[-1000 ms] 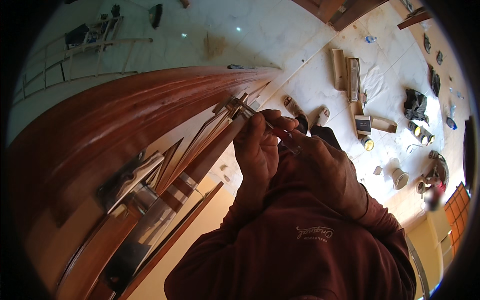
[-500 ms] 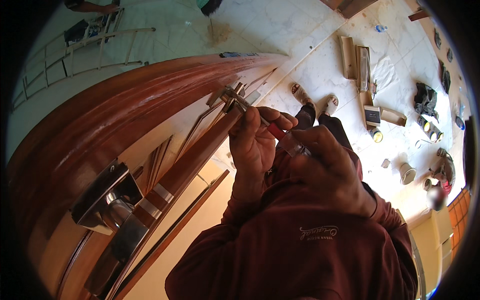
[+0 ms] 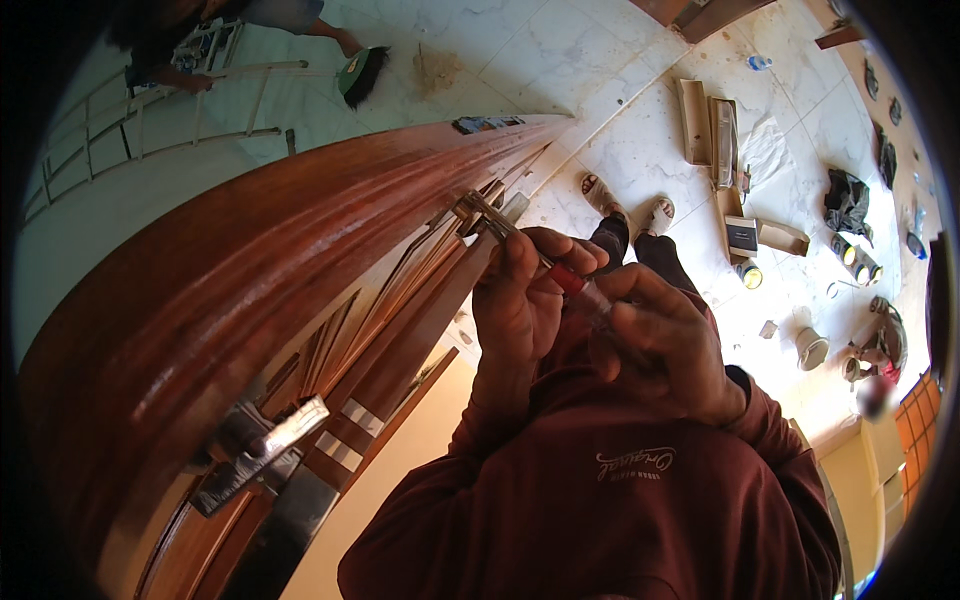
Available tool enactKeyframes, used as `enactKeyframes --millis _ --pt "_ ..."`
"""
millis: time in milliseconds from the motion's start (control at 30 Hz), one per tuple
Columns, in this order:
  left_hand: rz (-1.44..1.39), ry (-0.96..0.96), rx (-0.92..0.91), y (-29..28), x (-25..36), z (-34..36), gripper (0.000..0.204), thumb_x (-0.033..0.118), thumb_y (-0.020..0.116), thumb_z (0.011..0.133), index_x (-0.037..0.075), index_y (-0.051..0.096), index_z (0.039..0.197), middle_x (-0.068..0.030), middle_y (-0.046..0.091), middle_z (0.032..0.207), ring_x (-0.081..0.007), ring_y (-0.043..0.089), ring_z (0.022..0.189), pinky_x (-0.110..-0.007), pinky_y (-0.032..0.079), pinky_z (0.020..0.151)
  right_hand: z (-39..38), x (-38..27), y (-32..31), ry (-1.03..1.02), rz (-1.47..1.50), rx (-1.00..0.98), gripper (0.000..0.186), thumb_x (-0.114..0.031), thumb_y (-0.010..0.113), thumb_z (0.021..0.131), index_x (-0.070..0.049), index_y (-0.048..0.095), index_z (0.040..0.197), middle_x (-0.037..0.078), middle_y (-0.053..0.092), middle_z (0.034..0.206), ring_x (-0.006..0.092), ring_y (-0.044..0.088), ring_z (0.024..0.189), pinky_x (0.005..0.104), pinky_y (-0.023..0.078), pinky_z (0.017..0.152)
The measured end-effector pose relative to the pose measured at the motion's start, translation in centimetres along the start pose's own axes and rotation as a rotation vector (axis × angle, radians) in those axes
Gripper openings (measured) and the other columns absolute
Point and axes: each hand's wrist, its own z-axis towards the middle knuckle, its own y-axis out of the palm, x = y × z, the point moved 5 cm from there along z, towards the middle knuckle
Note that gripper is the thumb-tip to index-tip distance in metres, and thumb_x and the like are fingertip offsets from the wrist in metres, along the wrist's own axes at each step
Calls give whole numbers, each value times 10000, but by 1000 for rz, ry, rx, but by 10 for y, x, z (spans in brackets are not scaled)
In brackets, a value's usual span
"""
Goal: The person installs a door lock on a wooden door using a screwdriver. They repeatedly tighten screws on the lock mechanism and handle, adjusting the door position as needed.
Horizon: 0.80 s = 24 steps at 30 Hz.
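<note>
A screwdriver [image 3: 567,279] with a red and clear handle slants across the middle, its shaft pointing up and left. My right hand [image 3: 668,342] is closed round the clear end of the handle. The fingers of my left hand [image 3: 518,312] pinch the shaft just ahead of the red part. The tip meets a brassy metal fitting [image 3: 468,212] at the edge of a reddish-brown wooden door [image 3: 250,240]; the exact contact point cannot be made out. Lower on the door is a shiny metal handle [image 3: 262,455].
Beyond the door, a person's hand [image 3: 348,42] is by a green broom with black bristles [image 3: 362,76], near a metal ladder [image 3: 150,100]. Opened cardboard boxes [image 3: 697,122], a black bag [image 3: 847,200] and several cans [image 3: 748,273] lie on the tiled floor. Another person [image 3: 880,345] is far right.
The door and its handle have shifted in view, the handle now seen more edge-on. Both hands sit slightly lower and to the right with the screwdriver. The broom and the person beyond have come further into view.
</note>
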Motion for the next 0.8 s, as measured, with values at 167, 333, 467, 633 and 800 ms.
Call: enactKeyframes --millis 167,333,467,633,800 --pt "-10 10 67 -4 -2 -5 282 242 506 1043 19 672 994 -97 711 883 -254 699 821 -436 556 865 6 3 -6 17 34 -52 284 -174 515 1009 -34 490 1254 158 644 814 115 476 474 240 366 415" --pt "74 90 90 2 -1 2 271 230 524 1035 20 682 969 -93 713 887 -261 699 823 -438 561 853 -3 -16 9 -801 -1203 205 369 -133 566 977 -5 460 1306 177 624 810 156 530 509 263 446 450" --pt "53 52 88 0 1 2 251 227 540 1026 21 680 1000 -95 718 909 -273 703 851 -450 558 861 6 -3 0 -824 -1162 85 414 -144 608 954 16 450 1302 176 617 825 166 546 524 276 467 462" --pt "132 75 78 -1 4 -1 236 216 551 1018 19 679 1040 -114 721 936 -267 700 895 -454 542 895 4 -15 -4 94 215 -78 419 -136 634 929 25 465 1276 179 616 827 171 563 531 305 478 459" --pt "104 93 20 4 6 -2 235 205 557 1013 5 675 1052 -131 715 929 -262 690 923 -442 509 948 -5 -24 14 -666 -1130 123 411 -113 631 923 40 467 1267 153 604 787 174 575 535 321 478 458"
